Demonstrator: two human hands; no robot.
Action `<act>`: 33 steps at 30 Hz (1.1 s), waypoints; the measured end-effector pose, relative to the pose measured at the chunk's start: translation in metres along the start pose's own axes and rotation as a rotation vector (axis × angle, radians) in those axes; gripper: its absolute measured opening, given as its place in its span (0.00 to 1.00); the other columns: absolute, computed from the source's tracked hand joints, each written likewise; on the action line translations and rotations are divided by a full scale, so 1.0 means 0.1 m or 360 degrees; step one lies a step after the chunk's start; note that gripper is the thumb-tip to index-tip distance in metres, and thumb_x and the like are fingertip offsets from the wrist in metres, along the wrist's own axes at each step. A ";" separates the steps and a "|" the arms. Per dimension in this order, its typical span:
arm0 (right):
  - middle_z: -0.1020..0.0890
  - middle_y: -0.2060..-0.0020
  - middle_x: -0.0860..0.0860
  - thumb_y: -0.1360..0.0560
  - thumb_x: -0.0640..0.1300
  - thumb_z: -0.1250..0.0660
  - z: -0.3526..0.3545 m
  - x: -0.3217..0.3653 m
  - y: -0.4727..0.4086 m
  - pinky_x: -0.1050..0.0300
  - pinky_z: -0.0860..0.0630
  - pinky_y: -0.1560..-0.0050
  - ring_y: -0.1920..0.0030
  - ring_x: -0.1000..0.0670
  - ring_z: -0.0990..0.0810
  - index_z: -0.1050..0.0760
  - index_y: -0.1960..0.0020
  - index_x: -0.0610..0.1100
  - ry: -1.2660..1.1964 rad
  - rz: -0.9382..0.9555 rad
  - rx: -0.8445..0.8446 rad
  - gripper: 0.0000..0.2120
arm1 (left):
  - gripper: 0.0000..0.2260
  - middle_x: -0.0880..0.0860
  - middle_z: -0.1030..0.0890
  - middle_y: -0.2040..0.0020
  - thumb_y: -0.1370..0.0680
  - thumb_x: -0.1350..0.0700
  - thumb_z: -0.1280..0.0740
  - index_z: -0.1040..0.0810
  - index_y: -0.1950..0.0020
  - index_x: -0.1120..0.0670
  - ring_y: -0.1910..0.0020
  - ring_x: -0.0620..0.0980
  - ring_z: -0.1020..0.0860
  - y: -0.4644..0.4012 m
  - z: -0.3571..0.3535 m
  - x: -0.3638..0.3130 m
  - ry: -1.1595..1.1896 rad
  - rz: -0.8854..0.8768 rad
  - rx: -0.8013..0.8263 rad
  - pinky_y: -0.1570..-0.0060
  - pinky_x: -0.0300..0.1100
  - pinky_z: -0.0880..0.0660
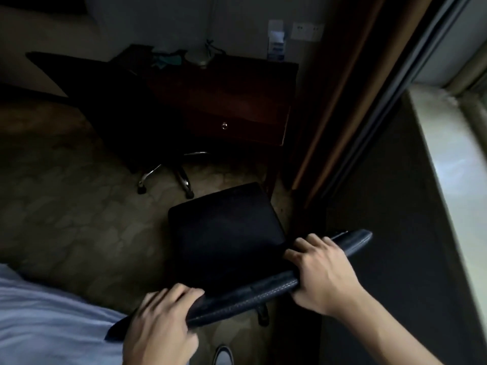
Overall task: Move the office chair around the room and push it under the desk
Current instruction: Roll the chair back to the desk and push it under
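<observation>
Both hands clamp the office chair's (pixel 226 233) backrest top: left hand (pixel 160 325), right hand (pixel 320 275). The counter (pixel 221 101) lies straight ahead beyond the seat, another chair (pixel 118 106) already beside it.

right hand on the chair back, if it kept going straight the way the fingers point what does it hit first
The right hand is wrapped over the chair's backrest, fingers pointing up-left across the dark seat. Going on, it would probably meet the seat first; beyond lies the wooden desk, though depth is hard to judge.
</observation>
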State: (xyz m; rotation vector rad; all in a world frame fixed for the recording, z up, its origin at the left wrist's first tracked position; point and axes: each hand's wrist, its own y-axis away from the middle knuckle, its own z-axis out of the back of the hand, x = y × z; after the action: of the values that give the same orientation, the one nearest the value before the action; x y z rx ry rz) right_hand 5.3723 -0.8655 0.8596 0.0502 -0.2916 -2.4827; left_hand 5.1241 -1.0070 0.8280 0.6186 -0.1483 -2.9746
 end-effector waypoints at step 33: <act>0.21 0.64 0.50 0.47 0.56 0.37 0.38 -0.07 -2.28 0.57 0.38 0.66 0.60 0.45 0.23 0.22 0.61 0.48 -0.0068 -0.0096 -0.0292 0.19 | 0.23 0.39 0.26 0.58 0.41 0.57 0.38 0.26 0.52 0.34 0.62 0.45 0.23 -2.57 0.69 1.22 -0.0306 0.0185 -0.0040 0.64 0.43 0.26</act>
State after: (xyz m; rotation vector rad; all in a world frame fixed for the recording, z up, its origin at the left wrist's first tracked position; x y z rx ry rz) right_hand 5.2397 -0.6767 0.8458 -0.0710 -0.0804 -2.5617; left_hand 4.9650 -0.7617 0.8132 0.3082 -0.1554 -2.9127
